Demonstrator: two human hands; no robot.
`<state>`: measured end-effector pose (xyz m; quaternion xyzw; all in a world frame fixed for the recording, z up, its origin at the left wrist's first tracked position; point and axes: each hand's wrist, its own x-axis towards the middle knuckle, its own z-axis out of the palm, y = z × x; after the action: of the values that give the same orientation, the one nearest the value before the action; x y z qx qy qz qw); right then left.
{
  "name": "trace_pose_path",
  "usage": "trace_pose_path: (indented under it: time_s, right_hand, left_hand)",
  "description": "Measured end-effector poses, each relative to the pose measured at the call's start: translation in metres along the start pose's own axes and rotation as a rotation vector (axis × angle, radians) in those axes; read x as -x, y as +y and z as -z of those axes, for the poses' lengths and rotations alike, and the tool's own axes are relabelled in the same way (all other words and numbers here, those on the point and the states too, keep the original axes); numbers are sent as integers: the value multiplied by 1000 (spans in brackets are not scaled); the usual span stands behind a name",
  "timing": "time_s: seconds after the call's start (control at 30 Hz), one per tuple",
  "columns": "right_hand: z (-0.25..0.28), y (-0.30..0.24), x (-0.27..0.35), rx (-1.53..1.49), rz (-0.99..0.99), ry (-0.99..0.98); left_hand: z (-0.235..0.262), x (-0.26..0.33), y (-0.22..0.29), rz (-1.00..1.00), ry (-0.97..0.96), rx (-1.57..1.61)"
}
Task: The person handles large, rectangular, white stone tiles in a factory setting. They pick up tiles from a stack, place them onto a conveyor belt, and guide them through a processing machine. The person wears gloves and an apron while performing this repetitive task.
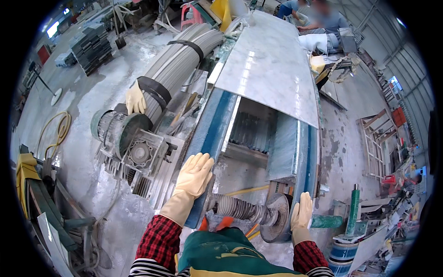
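My left hand, in a cream rubber glove, lies flat on the left blue belt of the machine, fingers together and stretched out. My right hand, gloved the same way, rests by the near end of the right blue belt, fingers straight and nothing held. Farther along, a large pale marble slab lies across both belts. Between the belts is an open gap with a ribbed bellows that meets a round metal disc beside my right hand.
Left of the belts are a motor with gearbox, a loose cream glove and a strapped grey bundle. People work beyond the slab. A green post stands at right, a wooden frame behind it. A yellow hose lies left.
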<state>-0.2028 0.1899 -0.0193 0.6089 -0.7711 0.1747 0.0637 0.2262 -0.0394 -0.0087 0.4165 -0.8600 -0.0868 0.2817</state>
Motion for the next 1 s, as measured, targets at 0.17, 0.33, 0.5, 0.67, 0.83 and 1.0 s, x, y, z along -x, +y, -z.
trace_pose_path:
  time_s: [0.17, 0.33, 0.5, 0.67, 0.83, 1.0]
  right_hand:
    - [9, -5, -50, -38, -290, -157]
    - [-44, 41, -100, 106, 48, 122]
    - [-61, 40, -111, 82, -12, 2]
    - [-54, 35, -108, 74, -35, 3]
    - [-55, 37, -106, 93, 15, 20]
    - [-55, 33, -104, 87, 29, 40]
  left_hand:
    - [6, 0, 1, 9, 15, 57]
    - [8, -2, 2, 14, 11, 92]
    - [13, -1, -2, 43, -3, 116]
    - [10, -2, -1, 38, 30, 143]
    - [8, 1, -2, 46, 36, 123]
    - [12, 0, 1, 62, 11, 132]
